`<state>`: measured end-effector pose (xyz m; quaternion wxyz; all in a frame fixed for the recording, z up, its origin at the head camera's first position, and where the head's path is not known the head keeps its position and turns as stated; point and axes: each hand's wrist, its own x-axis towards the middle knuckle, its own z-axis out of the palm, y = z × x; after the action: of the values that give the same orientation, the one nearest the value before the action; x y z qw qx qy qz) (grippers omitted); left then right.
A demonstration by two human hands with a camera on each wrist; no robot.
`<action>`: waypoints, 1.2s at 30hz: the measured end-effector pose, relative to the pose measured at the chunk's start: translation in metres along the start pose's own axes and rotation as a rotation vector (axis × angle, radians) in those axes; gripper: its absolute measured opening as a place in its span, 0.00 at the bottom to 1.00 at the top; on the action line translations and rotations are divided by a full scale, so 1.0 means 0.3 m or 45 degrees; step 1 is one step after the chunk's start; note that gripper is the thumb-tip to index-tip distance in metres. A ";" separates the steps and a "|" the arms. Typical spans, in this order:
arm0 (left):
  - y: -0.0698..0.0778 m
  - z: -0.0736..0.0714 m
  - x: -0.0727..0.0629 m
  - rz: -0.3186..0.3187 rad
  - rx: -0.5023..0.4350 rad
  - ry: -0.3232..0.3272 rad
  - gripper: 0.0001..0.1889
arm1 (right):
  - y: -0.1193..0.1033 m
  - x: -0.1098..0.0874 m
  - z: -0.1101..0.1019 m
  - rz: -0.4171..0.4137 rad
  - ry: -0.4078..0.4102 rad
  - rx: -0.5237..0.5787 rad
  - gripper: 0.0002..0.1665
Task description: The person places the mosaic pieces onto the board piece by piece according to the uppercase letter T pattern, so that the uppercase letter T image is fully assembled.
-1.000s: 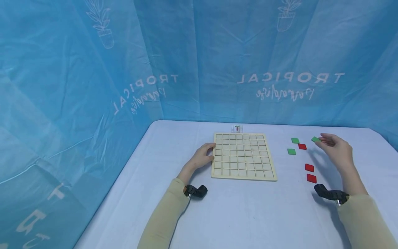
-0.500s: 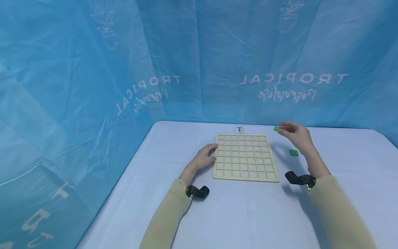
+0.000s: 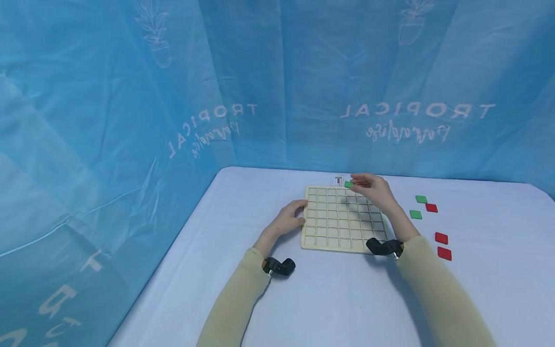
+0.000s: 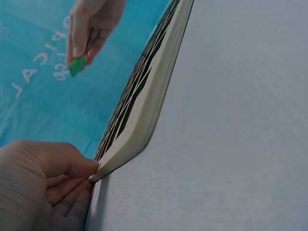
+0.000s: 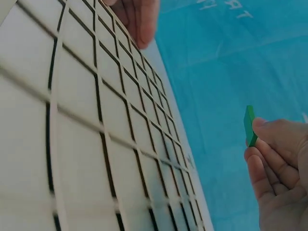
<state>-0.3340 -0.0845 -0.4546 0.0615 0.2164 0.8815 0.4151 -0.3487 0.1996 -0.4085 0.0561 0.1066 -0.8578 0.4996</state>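
My right hand (image 3: 373, 190) pinches a green square tile (image 3: 349, 184) between thumb and fingers, raised above the far edge of a pale wooden grid board (image 3: 338, 219). The right wrist view shows that tile (image 5: 250, 126) edge-on, apart from the board. At the board's left edge, my left hand (image 3: 286, 219) holds on with thumb and fingers; in the left wrist view, its thumb (image 4: 77, 161) touches the rim near a corner. The board's visible cells hold no tiles. My right hand and forearm hide part of its right side.
Right of the board lie two green tiles (image 3: 421, 199) and several red tiles (image 3: 441, 238) on the white tabletop (image 3: 329, 299). A small printed grid card (image 3: 337, 180) with a coloured T shape lies behind the board. Blue curtains (image 3: 316, 86) enclose the back and left.
My right hand has carried the green tile leftward from the loose tiles to above the board's far edge. My left hand keeps its place on the board's left side.
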 end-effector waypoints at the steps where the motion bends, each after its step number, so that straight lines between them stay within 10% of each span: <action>1: 0.002 0.000 -0.002 -0.003 0.002 0.000 0.30 | 0.001 0.011 0.015 0.002 -0.015 0.017 0.29; 36: 0.023 0.033 -0.007 0.001 0.006 -0.026 0.30 | 0.127 0.031 0.180 -0.106 -0.082 -0.240 0.23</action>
<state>-0.3270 -0.0746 -0.4560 0.0697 0.2210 0.8818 0.4109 -0.3662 0.1699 -0.4656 0.0590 0.1526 -0.8972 0.4102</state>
